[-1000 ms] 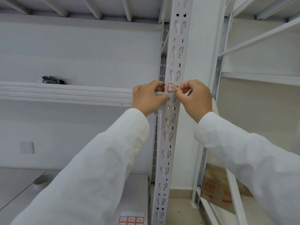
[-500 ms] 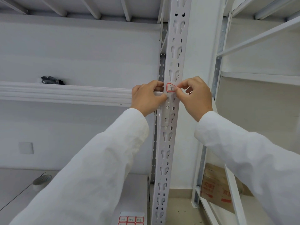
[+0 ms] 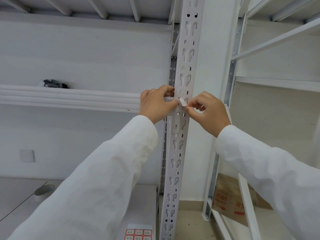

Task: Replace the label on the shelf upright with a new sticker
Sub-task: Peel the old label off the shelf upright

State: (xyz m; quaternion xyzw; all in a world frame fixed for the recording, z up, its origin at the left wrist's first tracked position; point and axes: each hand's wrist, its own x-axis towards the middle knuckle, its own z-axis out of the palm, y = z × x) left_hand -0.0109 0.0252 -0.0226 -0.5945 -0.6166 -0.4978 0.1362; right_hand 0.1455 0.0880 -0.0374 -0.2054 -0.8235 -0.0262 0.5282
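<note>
On the white slotted shelf upright, level with the left shelf beam, the old label is half peeled, its pale back turned outward. The right hand pinches the label's loose end between thumb and forefinger, just right of the upright. The left hand grips the upright's left edge with curled fingers. Near the bottom, a sheet of red-bordered stickers lies on the lower shelf. A cardboard box sits low on the right
</note>
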